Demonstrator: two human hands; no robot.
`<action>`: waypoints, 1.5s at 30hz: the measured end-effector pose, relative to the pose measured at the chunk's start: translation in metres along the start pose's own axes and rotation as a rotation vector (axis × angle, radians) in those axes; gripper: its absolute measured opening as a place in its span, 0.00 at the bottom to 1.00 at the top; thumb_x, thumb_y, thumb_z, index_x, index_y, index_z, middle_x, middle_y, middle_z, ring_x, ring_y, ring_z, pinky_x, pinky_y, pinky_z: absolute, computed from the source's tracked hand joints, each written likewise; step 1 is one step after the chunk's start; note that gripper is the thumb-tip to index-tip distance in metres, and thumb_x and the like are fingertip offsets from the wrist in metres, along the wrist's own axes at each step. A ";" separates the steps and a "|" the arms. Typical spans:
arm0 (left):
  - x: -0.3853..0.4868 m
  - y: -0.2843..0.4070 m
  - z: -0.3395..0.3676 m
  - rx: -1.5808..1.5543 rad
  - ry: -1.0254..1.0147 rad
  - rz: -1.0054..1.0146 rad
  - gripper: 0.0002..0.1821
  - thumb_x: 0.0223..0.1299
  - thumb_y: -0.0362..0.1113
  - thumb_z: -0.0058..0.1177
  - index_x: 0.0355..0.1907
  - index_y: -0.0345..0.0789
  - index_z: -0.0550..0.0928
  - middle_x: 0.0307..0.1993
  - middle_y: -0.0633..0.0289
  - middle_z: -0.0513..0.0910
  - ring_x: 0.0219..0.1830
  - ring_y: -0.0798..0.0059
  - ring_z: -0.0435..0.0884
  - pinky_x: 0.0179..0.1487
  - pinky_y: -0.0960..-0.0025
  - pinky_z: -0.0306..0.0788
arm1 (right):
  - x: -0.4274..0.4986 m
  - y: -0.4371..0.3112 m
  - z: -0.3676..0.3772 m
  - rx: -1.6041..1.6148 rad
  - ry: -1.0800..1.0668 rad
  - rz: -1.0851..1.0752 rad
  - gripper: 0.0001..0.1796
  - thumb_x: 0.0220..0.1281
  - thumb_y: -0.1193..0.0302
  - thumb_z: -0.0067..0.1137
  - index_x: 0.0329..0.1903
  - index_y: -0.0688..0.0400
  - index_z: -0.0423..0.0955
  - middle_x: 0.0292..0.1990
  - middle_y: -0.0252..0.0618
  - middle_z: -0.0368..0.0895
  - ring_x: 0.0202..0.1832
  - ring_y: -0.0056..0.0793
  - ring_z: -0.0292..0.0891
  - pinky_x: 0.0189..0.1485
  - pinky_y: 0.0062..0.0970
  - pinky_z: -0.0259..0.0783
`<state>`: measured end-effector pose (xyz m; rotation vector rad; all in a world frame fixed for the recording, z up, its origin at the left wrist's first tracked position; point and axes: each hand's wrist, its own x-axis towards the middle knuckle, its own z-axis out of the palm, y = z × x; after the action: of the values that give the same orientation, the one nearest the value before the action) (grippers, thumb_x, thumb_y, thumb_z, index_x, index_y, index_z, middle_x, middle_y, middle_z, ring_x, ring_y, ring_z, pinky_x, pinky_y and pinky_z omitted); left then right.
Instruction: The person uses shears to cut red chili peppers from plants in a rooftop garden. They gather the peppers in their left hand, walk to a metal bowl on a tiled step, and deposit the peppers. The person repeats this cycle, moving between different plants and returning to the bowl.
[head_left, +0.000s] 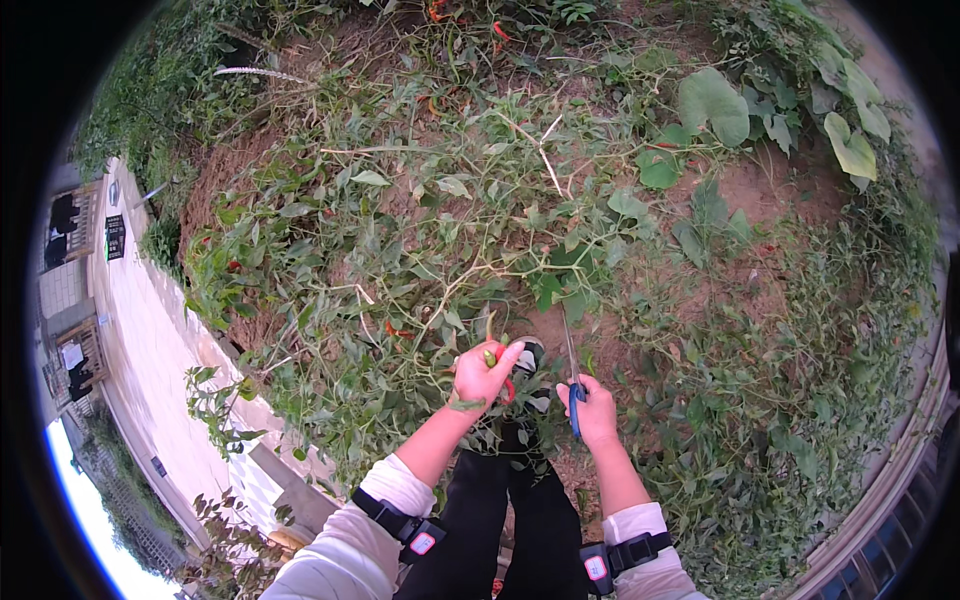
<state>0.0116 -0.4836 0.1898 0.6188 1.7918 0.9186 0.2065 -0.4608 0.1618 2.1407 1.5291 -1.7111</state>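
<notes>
Several red and green chili peppers (509, 391) are gathered in my left hand (478, 373), some poking out past the fingers. My right hand (598, 411) grips a pair of scissors by their blue handles (576, 409). The metal blades (570, 341) point away from me, over bare soil beside some broad green leaves. A branching chili plant stem (480, 270) spreads over the ground just beyond both hands. The shoes below my hands are partly hidden by foliage.
Sprawling plants surround my legs. More red chilies (501, 31) hang at the far side, and large round leaves (714, 106) grow at upper right. Dry pale stalks (551, 161) stick up ahead. A paved lane (150, 330) runs along the left, below the soil bank.
</notes>
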 end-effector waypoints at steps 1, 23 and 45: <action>0.011 0.001 0.007 -0.180 -0.008 -0.257 0.20 0.55 0.43 0.55 0.11 0.39 0.68 0.11 0.73 0.68 0.12 0.88 0.60 0.16 0.80 0.54 | 0.003 0.005 -0.001 0.004 0.013 0.010 0.16 0.49 0.64 0.63 0.36 0.61 0.73 0.17 0.28 0.71 0.16 0.15 0.66 0.18 0.18 0.63; 0.181 -0.114 0.112 -0.734 0.183 -0.604 0.08 0.57 0.38 0.46 0.32 0.35 0.74 0.12 0.70 0.63 0.12 0.82 0.59 0.14 0.78 0.52 | 0.023 0.041 -0.026 0.059 0.037 0.143 0.15 0.49 0.64 0.63 0.35 0.61 0.72 0.16 0.27 0.69 0.16 0.13 0.65 0.20 0.17 0.63; 0.120 -0.015 0.008 -0.516 -0.670 -0.667 0.20 0.54 0.36 0.55 0.51 0.44 0.70 0.25 0.67 0.75 0.11 0.86 0.66 0.11 0.83 0.54 | 0.030 -0.057 -0.033 -0.624 0.044 -0.039 0.23 0.48 0.49 0.56 0.44 0.48 0.72 0.24 0.45 0.78 0.30 0.47 0.76 0.35 0.39 0.70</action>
<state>-0.0264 -0.3996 0.1109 -0.0340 0.9812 0.5668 0.1910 -0.3932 0.1829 1.8295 1.8099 -0.9954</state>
